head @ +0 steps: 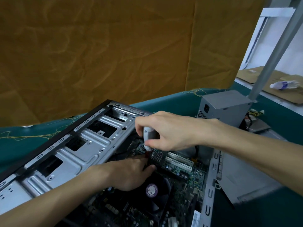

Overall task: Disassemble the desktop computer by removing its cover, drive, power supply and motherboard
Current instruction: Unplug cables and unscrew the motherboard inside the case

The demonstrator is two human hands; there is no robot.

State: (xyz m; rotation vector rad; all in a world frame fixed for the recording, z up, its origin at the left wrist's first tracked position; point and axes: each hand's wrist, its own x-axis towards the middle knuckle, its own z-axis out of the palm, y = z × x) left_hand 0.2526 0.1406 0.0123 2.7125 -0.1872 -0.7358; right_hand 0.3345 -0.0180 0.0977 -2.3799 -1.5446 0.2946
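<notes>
Chassis (78, 145) steel fills the lower left of our view — the opened computer case lies on its side on the green table (172, 102), its long axis running from near left to far right, the bare silver drive-bay wall rising along its left side and edged in black. Inside it we see the motherboard (185, 171) lying flat, dark green, with two pale expansion slots slanting toward the right and a black fan (152, 192) with a round purple label at its hub. Our right hand (170, 131) comes in from the right and curls around the grey-white handle of a screwdriver (149, 138), which stands close to upright, tip down toward the board; the shaft is mostly hidden. Our left hand (131, 171) reaches in from the lower left and lies over the board just beside the fan, its fingertips pinched at something small and dark beneath the tool — what exactly, we cannot tell. The grey power supply (224, 107) stands on the table beyond the case, apart from it, cables trailing to its right. A brown cloth (114, 46) hangs behind, and a plastic bottle (285, 85) lies on cardboard far right.
</notes>
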